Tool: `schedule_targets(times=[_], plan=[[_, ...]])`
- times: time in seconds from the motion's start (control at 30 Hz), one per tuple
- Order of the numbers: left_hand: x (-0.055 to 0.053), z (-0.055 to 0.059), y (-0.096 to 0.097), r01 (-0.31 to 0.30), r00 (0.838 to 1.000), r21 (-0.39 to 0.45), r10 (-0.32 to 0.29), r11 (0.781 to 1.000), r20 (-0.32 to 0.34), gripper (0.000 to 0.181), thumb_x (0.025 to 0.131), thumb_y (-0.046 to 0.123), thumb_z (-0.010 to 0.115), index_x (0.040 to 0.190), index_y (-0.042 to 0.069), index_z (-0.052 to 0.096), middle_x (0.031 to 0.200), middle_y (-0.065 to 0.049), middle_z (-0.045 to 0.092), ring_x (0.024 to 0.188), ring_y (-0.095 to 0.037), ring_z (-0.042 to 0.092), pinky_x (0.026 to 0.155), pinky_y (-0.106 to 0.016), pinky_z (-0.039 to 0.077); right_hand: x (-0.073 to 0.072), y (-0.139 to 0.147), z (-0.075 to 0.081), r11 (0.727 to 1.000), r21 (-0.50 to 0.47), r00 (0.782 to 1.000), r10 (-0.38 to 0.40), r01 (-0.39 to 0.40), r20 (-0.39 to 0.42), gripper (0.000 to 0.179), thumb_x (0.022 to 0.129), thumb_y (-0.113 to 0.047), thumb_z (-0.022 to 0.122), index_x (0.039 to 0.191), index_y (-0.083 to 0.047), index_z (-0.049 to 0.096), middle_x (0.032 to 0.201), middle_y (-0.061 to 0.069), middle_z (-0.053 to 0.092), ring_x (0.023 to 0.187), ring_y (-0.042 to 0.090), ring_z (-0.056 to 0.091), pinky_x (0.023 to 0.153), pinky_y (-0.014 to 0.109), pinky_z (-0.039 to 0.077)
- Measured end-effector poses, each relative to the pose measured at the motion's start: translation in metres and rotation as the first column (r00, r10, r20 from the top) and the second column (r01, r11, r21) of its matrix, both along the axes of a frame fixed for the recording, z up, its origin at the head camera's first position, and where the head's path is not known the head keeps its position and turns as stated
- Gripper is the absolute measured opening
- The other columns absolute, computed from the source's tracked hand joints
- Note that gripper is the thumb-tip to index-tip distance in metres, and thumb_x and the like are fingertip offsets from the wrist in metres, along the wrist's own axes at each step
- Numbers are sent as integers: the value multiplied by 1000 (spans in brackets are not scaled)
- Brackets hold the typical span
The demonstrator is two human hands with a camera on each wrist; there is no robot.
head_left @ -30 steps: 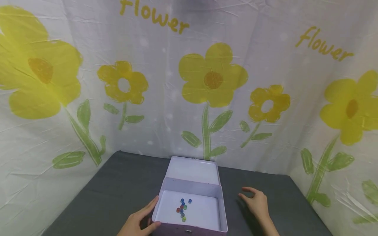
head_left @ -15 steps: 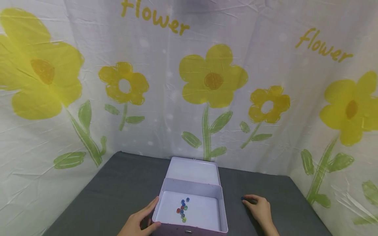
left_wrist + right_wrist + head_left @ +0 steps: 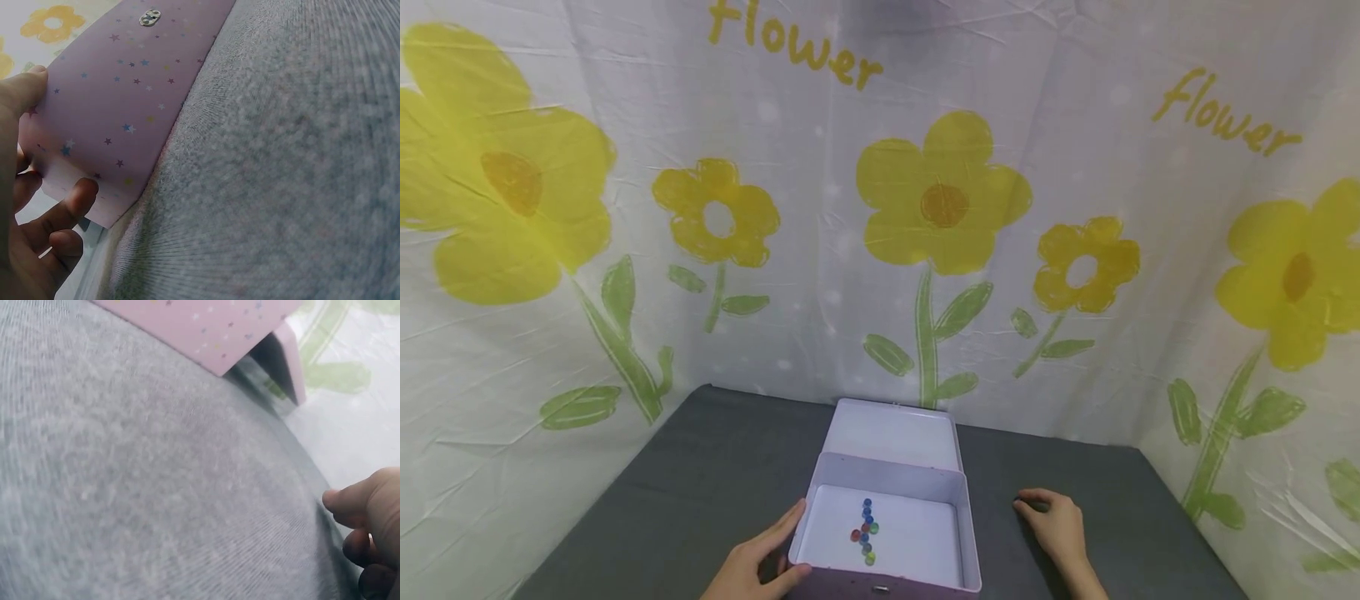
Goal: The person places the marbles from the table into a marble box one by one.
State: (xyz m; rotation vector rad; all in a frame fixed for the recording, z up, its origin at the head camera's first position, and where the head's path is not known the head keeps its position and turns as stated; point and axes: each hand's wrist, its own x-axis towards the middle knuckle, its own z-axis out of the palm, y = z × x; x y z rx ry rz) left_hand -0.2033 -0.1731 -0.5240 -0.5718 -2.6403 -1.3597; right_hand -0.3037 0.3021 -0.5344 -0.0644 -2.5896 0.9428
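An open tin box (image 3: 899, 593), pinkish purple with small stars outside and white inside, stands on the dark table. Inside, several glass marbles (image 3: 867, 537) in blue, red, green and yellow form a loose line. My left hand (image 3: 752, 560) grips the box's front left corner, thumb at the front rim and fingers along the left wall. To the right of the box, my right hand (image 3: 1058, 525) holds its thumb and forefinger tips together low over the table. The blue marble at those tips is almost wholly hidden. In the right wrist view its other fingers are curled.
The box lid (image 3: 891, 433) is tipped back behind the box. A cloth-covered grey table (image 3: 722, 467) spreads on both sides. Behind it hangs a white curtain (image 3: 820, 350) printed with yellow flowers.
My right thumb and forefinger have come together from apart around a blue marble, seen at their tips half a second ago. One blue marble in the box has rolled left. The left hand stays put.
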Motion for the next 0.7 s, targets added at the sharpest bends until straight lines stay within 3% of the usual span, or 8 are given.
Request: schedule_targets(times=[0.13,0.23,0.3,0.4,0.47,0.53,0.7], plan=[[0,0,1,-6,1000,-4,6,1000,-9,76,98,43,77,158,7,49,161,-13,48,138,-39,56,101,-34,56,1,-4,16,1000,-17,1000,-6,6,-29,17,88,-14,86,102,-4,83,109,21,79,81,32,73,77,47,57],[0,0,0,-5,1000,1,5,1000,-2,76,98,43,77,159,7,49,161,-13,48,138,-36,56,100,-32,56,2,-8,37,999,-41,999,-3,0,-53,19,88,-15,87,103,-5,83,106,19,80,53,12,49,57,30,44],[-1,-1,-1,-3,1000,7,3,1000,3,76,98,43,77,159,7,49,162,-14,48,136,-28,59,99,-30,56,2,-11,52,998,-54,997,17,-22,-80,20,89,-15,87,105,-5,83,92,18,81,44,5,36,48,24,35],[-2,-1,-2,-7,1000,16,7,1000,9,76,97,42,78,159,8,49,162,-15,48,127,-14,60,95,-26,55,2,-17,74,996,-58,989,55,-63,-138,21,89,-13,86,108,-4,83,57,9,67,37,1,26,40,20,26],[-3,-1,-1,-15,1000,10,15,1000,15,76,97,43,77,160,10,48,162,-13,49,125,-13,59,95,-26,55,2,-20,86,995,-49,983,72,-81,-168,21,90,-14,86,109,-4,82,45,0,52,36,1,25,39,20,25],[-2,0,-1,-24,999,2,24,1000,23,77,97,45,77,160,11,48,162,-12,49,131,-20,60,98,-32,56,3,-24,94,995,-44,979,81,-91,-189,20,90,-14,86,108,-5,83,41,-8,42,37,1,24,39,20,25],[-1,0,0,-22,999,-9,22,1000,37,79,97,48,76,161,12,47,162,-10,49,140,-42,54,104,-47,55,6,-39,95,990,-55,972,119,-133,-204,19,88,-10,87,105,-5,83,42,-13,35,38,-1,22,39,19,23]])
